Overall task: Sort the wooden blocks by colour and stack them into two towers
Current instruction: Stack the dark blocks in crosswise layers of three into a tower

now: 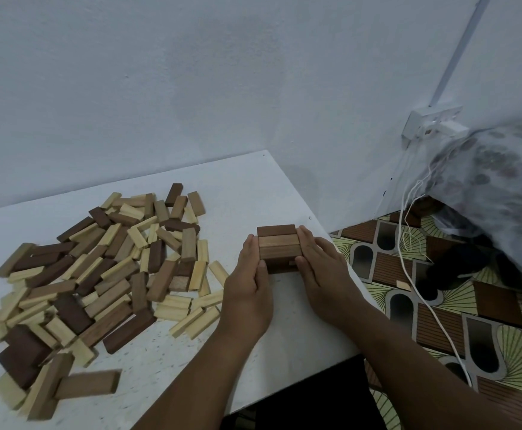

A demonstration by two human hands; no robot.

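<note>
Partly behind both hands (248, 283), brown stack's (277, 246) lower layer; count unclear

White table (284, 193) against pale wall (191, 72). Wall socket (430, 125) right of table's far corner; white cable (424, 305) trails over patterned floor (439, 321). Floral fabric (501, 181) at right edge. Dark object (452, 268) on floor, unclear.

Centre right: left hand (248, 294) and right hand (324, 279) press flat against opposite sides of a short stack of brown blocks (277, 243), apparently two layers, on a white table (247, 187). Left: loose pile of mixed blocks (98, 274).
</note>
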